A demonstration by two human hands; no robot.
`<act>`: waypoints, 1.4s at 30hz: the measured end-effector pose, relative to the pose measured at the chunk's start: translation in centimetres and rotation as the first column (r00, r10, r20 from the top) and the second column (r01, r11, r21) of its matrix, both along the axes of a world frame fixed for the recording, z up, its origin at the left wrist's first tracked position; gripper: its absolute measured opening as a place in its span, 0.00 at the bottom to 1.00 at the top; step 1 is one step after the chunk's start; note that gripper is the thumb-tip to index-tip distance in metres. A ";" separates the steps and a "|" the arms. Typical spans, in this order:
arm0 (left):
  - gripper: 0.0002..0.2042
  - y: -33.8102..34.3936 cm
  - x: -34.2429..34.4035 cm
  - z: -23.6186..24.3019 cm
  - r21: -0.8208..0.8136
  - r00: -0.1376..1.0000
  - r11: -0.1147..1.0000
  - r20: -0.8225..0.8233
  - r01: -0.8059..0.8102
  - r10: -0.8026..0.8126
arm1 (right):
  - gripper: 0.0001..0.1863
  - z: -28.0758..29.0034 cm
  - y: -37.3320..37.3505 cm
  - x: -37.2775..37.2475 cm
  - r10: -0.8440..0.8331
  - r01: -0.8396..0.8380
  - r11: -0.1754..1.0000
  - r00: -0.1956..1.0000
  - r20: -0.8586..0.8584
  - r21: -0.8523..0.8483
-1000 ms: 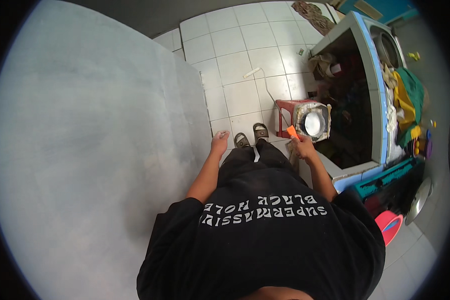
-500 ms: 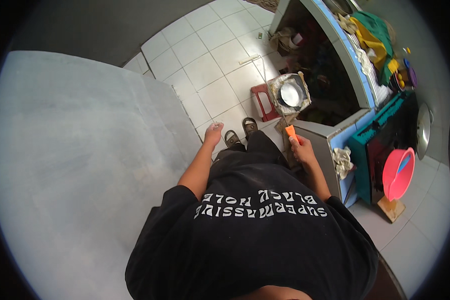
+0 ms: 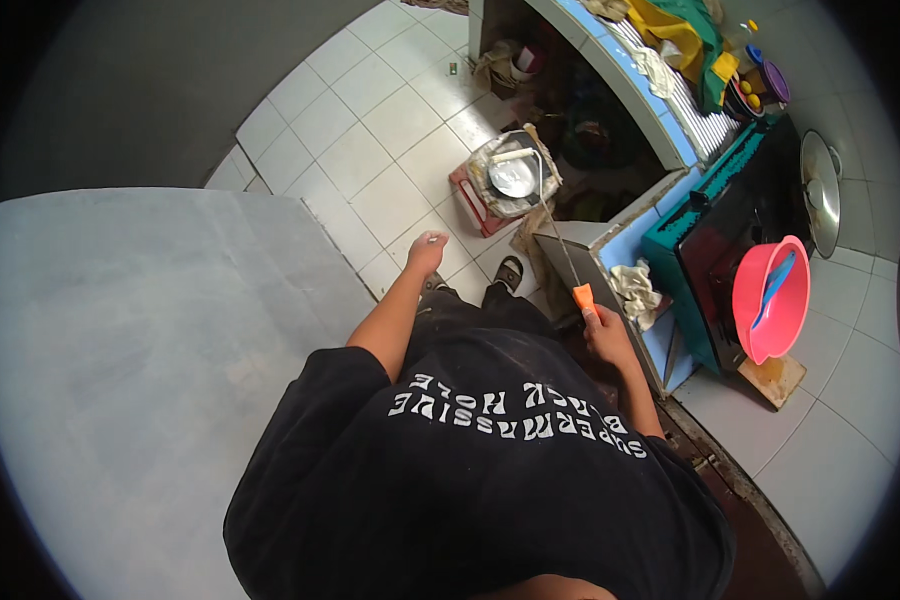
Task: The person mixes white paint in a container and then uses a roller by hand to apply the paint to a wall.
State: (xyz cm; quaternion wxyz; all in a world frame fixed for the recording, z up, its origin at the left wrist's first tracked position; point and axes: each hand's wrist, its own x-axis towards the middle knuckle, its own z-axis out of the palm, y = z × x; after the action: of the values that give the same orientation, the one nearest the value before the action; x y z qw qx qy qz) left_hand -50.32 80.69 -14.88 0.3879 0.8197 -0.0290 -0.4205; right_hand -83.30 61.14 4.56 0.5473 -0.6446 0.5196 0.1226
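Observation:
My right hand (image 3: pixel 606 335) is wrapped round the orange handle of a paint roller (image 3: pixel 583 298). Its long thin metal frame reaches away to a narrow white roller head (image 3: pixel 513 155), which is above or touching a round container of white paint (image 3: pixel 513 182); which of the two cannot be told. That container rests on a paper-covered top over a red plastic stool (image 3: pixel 473 205). My left hand (image 3: pixel 426 255) hangs near the grey wall's edge, its fingers curled together. Whether they hold something small is unclear.
A grey painted partition (image 3: pixel 150 350) fills the left side. To the right stand a blue-tiled counter (image 3: pixel 682 190), a teal-and-black stove (image 3: pixel 725 230), a pink basin (image 3: pixel 760 320) with a blue utensil, a metal lid (image 3: pixel 820 195) and a crumpled cloth (image 3: pixel 635 295). White floor tiles (image 3: pixel 390 130) lie ahead.
The roller head has swung right, from over the floor tiles to the paint container. My view has turned, so the stool and stove appear farther left. My left hand stays curled.

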 end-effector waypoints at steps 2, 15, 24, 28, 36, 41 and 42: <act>0.17 -3.3 -1.7 -0.2 -0.021 0.998 0.998 0.024 0.055 -0.054 | 0.17 -0.7 -1.4 -0.9 0.003 -0.002 1.000 1.000 -0.009 0.025; 0.18 -16.2 -12.3 1.4 -0.141 0.925 0.987 -0.361 0.071 -0.118 | 0.19 -4.3 -4.1 -1.8 0.156 -0.159 0.987 0.985 -0.077 -0.037; 0.22 -16.7 -9.8 -2.2 -0.068 0.901 0.997 -0.430 0.032 -0.059 | 0.21 -1.3 -5.0 2.2 0.138 -0.105 0.966 0.982 -0.128 0.237; 0.21 -17.2 -8.8 -3.5 -0.051 0.904 0.998 -0.425 0.032 -0.051 | 0.23 -3.3 -6.6 4.5 -0.129 0.130 0.808 0.991 -0.043 0.575; 0.19 -16.8 -8.1 -4.6 -0.066 0.907 0.998 -0.421 0.006 -0.033 | 0.16 -11.7 -8.7 8.5 -0.194 0.287 0.800 0.955 -0.225 0.526; 0.19 -16.4 -7.7 -6.0 -0.019 0.917 1.000 -0.400 -0.010 0.001 | 0.12 -14.6 -7.7 8.4 -0.267 0.272 0.844 0.961 -0.078 0.462; 0.19 -16.5 -7.8 -6.0 -0.050 0.917 0.999 -0.399 -0.003 -0.017 | 0.11 -14.9 -7.8 8.0 -0.117 0.125 0.951 0.992 -0.045 0.282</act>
State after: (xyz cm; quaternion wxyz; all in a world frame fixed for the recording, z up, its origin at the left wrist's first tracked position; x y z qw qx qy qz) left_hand -58.08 64.16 -20.92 0.4046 0.7067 0.0372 -0.5792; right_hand -75.32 53.38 -10.34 0.6334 -0.5246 0.5425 0.1710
